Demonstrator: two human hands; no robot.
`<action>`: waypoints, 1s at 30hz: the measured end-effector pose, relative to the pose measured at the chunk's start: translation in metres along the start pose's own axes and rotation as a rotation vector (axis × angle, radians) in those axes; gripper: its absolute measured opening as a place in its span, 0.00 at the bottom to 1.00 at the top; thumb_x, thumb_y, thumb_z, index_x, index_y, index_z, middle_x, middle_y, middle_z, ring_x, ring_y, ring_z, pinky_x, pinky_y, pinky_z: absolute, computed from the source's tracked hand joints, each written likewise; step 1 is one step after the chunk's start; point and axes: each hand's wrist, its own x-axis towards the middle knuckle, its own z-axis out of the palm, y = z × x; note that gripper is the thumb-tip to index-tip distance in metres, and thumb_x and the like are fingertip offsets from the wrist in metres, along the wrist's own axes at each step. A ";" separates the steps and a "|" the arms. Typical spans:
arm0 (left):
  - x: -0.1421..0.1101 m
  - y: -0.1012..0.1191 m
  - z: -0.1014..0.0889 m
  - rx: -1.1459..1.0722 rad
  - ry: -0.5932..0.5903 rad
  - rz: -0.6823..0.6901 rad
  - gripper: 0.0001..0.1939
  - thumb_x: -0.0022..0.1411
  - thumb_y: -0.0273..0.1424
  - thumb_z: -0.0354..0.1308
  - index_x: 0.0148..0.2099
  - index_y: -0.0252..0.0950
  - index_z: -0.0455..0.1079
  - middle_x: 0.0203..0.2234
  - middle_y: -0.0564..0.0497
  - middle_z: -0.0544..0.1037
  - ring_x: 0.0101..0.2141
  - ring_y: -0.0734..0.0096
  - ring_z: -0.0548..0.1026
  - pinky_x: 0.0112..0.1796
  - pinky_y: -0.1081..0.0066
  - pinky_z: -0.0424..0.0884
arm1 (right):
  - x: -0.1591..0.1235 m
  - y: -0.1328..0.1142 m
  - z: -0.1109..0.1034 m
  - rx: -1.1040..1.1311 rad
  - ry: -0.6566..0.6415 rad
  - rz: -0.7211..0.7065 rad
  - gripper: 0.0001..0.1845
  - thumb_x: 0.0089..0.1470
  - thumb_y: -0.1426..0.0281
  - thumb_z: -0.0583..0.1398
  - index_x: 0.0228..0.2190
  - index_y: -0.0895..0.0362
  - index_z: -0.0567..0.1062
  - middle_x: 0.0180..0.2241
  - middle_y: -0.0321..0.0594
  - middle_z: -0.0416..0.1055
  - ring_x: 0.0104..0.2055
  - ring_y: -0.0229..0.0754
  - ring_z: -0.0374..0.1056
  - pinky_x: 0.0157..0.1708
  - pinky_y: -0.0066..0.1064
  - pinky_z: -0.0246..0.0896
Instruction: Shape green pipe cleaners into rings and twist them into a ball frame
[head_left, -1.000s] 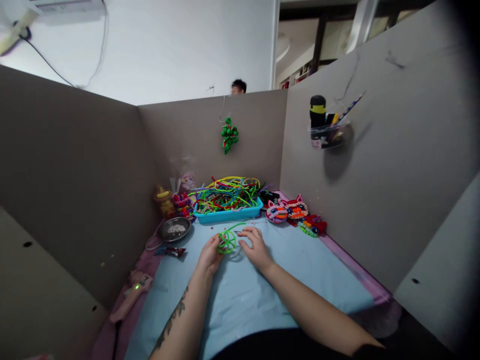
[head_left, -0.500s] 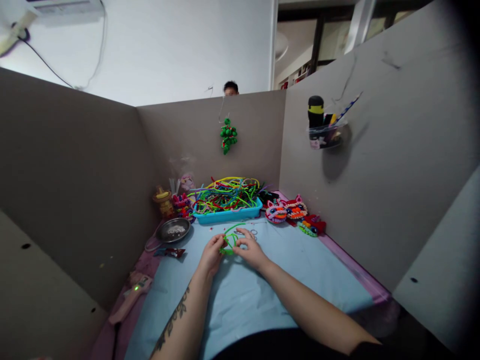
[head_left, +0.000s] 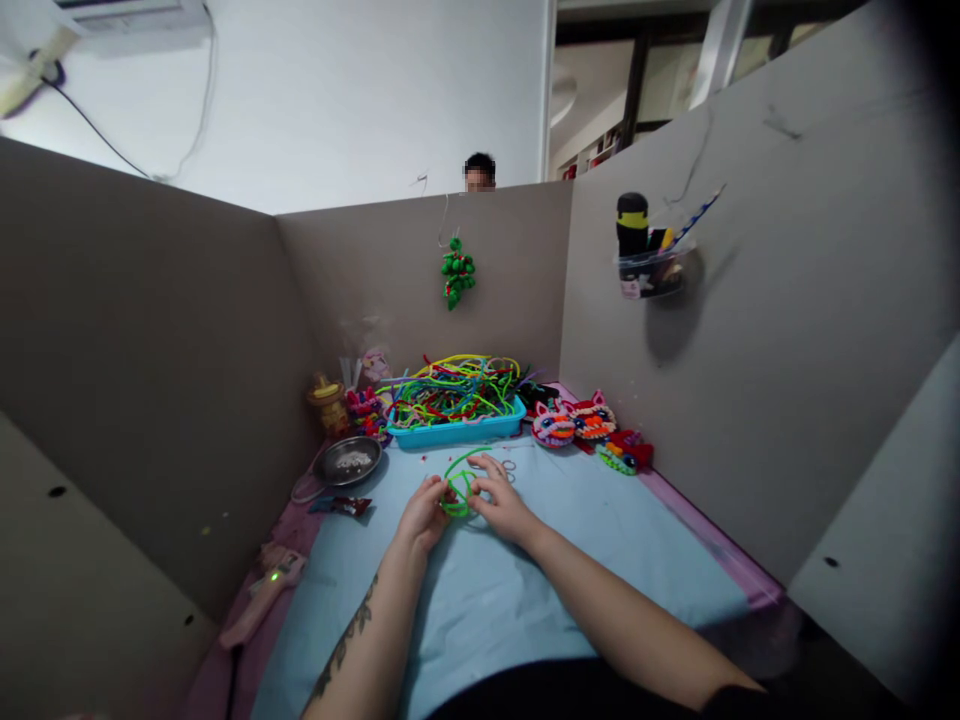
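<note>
Between my two hands is a bright green pipe cleaner [head_left: 458, 507], bent into a rounded looped shape with one loose end curving up and to the right. My left hand [head_left: 424, 515] pinches its left side with the fingers closed. On the right side, my right hand [head_left: 501, 503] grips it between thumb and fingertips. Behind my right fingers lies a pair of scissors [head_left: 509, 466], mostly covered by the hand. A blue tray [head_left: 457, 432] heaped with pipe cleaners [head_left: 454, 390] in many colours stands just beyond my hands.
Left of the hands are a metal dish [head_left: 349, 461] with small white pieces, a dark red and blue item [head_left: 341, 506] and a pink glue gun [head_left: 259, 600]. Colourful pipe-cleaner animal heads [head_left: 553, 428] sit at right. Grey partitions [head_left: 420, 260] enclose the table; a person's head shows beyond.
The green loops have turned and now look rounder and more open between my fingers. Both hands stay in nearly the same place. The person's head beyond the partition has shifted right.
</note>
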 end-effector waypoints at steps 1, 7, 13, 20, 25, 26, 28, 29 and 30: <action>0.000 0.001 0.000 0.018 -0.009 0.003 0.10 0.50 0.22 0.59 0.33 0.35 0.61 0.19 0.56 0.70 0.20 0.78 0.69 0.23 0.78 0.66 | 0.000 0.001 0.000 0.004 0.006 0.009 0.03 0.46 0.72 0.58 0.23 0.55 0.71 0.54 0.41 0.59 0.60 0.47 0.43 0.58 0.45 0.37; -0.004 0.006 -0.001 0.114 -0.087 0.030 0.10 0.52 0.28 0.60 0.37 0.34 0.64 0.23 0.54 0.71 0.22 0.76 0.71 0.23 0.76 0.67 | -0.001 0.006 0.001 0.002 -0.001 0.019 0.04 0.46 0.71 0.59 0.21 0.55 0.71 0.51 0.41 0.62 0.59 0.48 0.45 0.57 0.46 0.39; -0.003 0.006 -0.003 0.163 -0.014 0.002 0.13 0.48 0.25 0.60 0.38 0.36 0.62 0.21 0.56 0.71 0.20 0.78 0.70 0.21 0.79 0.63 | -0.003 0.001 0.001 -0.054 -0.051 -0.029 0.04 0.44 0.72 0.60 0.20 0.56 0.71 0.51 0.40 0.62 0.59 0.49 0.45 0.57 0.46 0.40; -0.001 0.003 -0.003 0.077 0.061 0.031 0.16 0.44 0.19 0.57 0.37 0.38 0.59 0.17 0.59 0.67 0.16 0.79 0.67 0.20 0.79 0.62 | -0.003 -0.004 0.001 -0.080 -0.017 -0.083 0.04 0.44 0.73 0.59 0.21 0.55 0.73 0.51 0.39 0.61 0.59 0.48 0.46 0.58 0.45 0.39; 0.004 0.010 -0.007 -0.080 0.106 -0.015 0.11 0.50 0.19 0.55 0.34 0.36 0.59 0.18 0.58 0.67 0.17 0.79 0.68 0.19 0.80 0.64 | -0.001 0.003 -0.001 0.126 0.067 -0.009 0.12 0.51 0.66 0.56 0.38 0.54 0.74 0.55 0.44 0.58 0.58 0.47 0.52 0.56 0.43 0.46; 0.005 0.012 -0.008 -0.108 0.119 -0.029 0.10 0.51 0.19 0.55 0.34 0.36 0.60 0.18 0.58 0.67 0.17 0.80 0.69 0.20 0.81 0.65 | 0.000 0.007 -0.001 0.189 0.093 0.029 0.16 0.51 0.65 0.56 0.42 0.53 0.72 0.55 0.45 0.59 0.56 0.46 0.54 0.54 0.42 0.50; 0.007 0.014 -0.011 -0.150 0.136 -0.055 0.09 0.52 0.18 0.54 0.33 0.35 0.60 0.18 0.57 0.67 0.17 0.80 0.69 0.20 0.81 0.66 | 0.003 0.013 0.000 0.328 0.141 0.138 0.20 0.49 0.64 0.56 0.45 0.53 0.68 0.50 0.45 0.65 0.51 0.45 0.61 0.47 0.39 0.58; 0.008 0.014 -0.011 -0.162 0.134 -0.064 0.09 0.52 0.17 0.54 0.33 0.34 0.60 0.18 0.57 0.67 0.17 0.81 0.69 0.21 0.81 0.66 | 0.004 0.016 0.001 0.406 0.149 0.203 0.20 0.48 0.64 0.57 0.45 0.54 0.68 0.46 0.45 0.68 0.48 0.44 0.64 0.43 0.37 0.61; 0.009 0.013 -0.012 -0.170 0.123 -0.070 0.09 0.52 0.16 0.53 0.33 0.34 0.60 0.18 0.57 0.67 0.17 0.81 0.69 0.21 0.81 0.67 | 0.005 0.018 0.002 0.485 0.140 0.269 0.20 0.46 0.64 0.58 0.43 0.54 0.68 0.42 0.44 0.70 0.43 0.43 0.67 0.38 0.35 0.62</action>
